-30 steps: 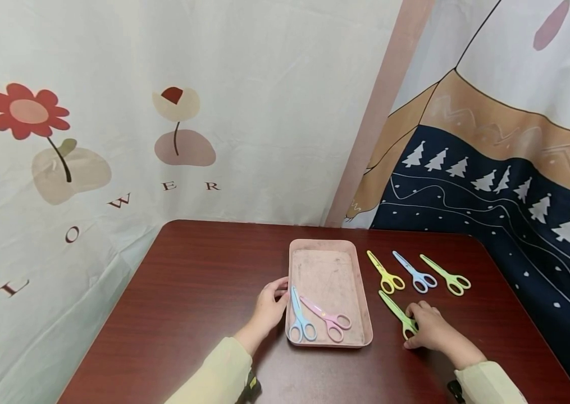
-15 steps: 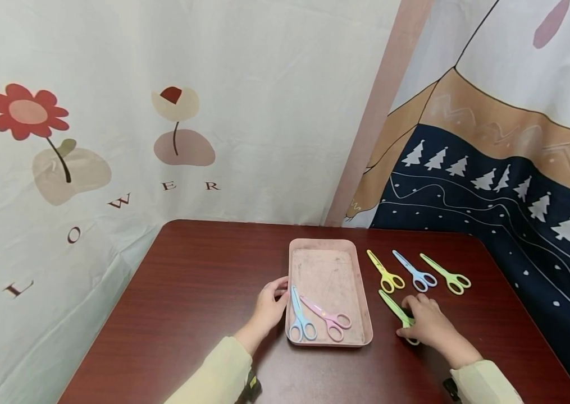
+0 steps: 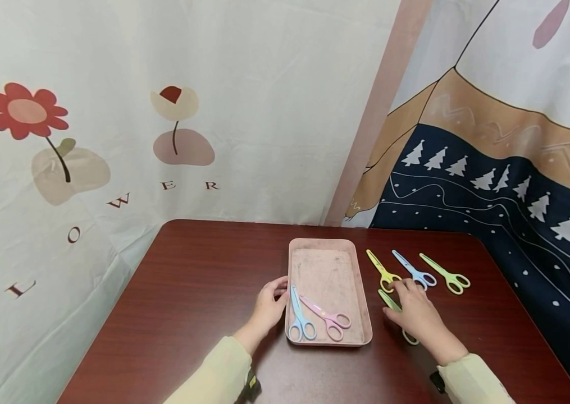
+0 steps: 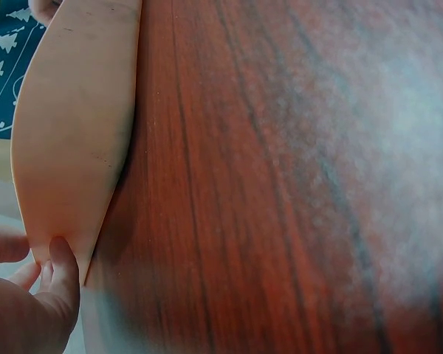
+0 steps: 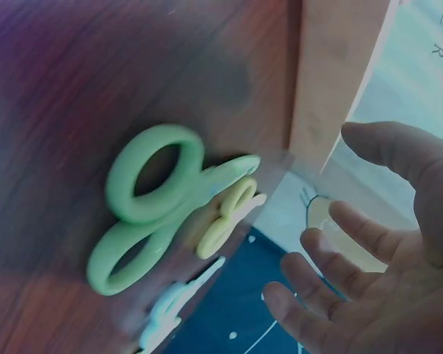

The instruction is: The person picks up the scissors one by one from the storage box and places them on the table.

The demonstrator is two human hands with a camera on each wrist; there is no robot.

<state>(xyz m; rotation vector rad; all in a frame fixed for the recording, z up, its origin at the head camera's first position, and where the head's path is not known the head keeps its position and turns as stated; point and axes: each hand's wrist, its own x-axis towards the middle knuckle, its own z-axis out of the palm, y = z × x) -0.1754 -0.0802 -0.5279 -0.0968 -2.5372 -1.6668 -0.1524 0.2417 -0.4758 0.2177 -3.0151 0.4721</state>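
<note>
My left hand (image 3: 270, 306) holds the left edge of the pink tray (image 3: 325, 269); in the left wrist view its fingertips (image 4: 60, 254) are at the tray wall. Blue scissors (image 3: 301, 317) and pink scissors (image 3: 334, 321) lie inside the tray's near end. My right hand (image 3: 418, 315) is over light green scissors (image 3: 390, 301), partly covering them. The right wrist view shows that hand (image 5: 399, 251) with fingers spread and nothing in them, apart from the green scissors (image 5: 155, 210) on the table.
On the table (image 3: 204, 280) right of the tray lie yellow scissors (image 3: 384, 270), blue scissors (image 3: 413, 271) and another pair of green scissors (image 3: 448, 275), in a row toward the back. Printed curtains (image 3: 264, 112) hang behind the table.
My right hand has moved left and away from me, off the handles of the near green scissors and over their middle. Those scissors stay in place. The left hand and tray have not moved.
</note>
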